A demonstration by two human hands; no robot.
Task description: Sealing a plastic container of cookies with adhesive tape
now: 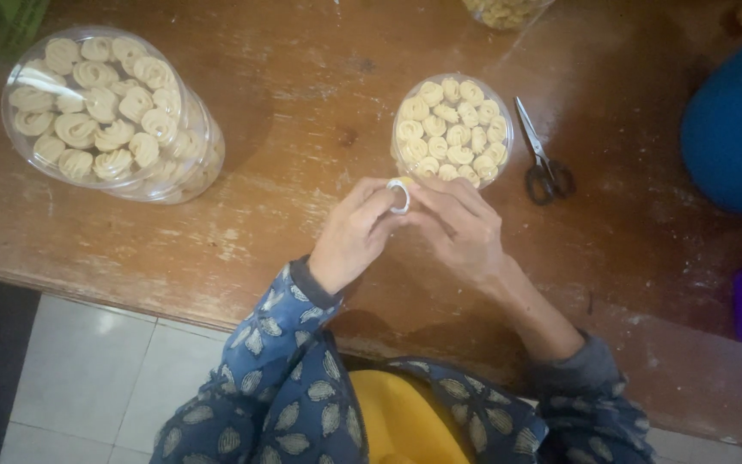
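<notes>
Head view, looking straight down: small white ring (399,196), apparently a roll of clear tape (too small to tell for sure), pinched between both hands above the desk (285,94), just in front of the smaller cookie tub. Pale and thin-walled, open through the middle, with a yellowish edge at the top. Left hand (355,236) curled around the ring's left side, grip closed on it with fingertips; right hand (461,225) meeting it from the other side, fingers bent over the ring, grip likewise closed on it. Both sleeves dark blue with a pale leaf print.

Just beyond the hands, a small round clear tub (453,129) packed with cream-coloured swirled cookies, standing upright on the worn brown wood. Right of that tub, near but apart from it, black-handled scissors (541,155) lying flat, blades closed and pointing away. Well off to the left, a larger clear tub (109,112) of the same cookies, tilted on its side. Blue rounded object (736,129) at the far right edge; pale tiled floor (88,369) below the desk's near edge.
</notes>
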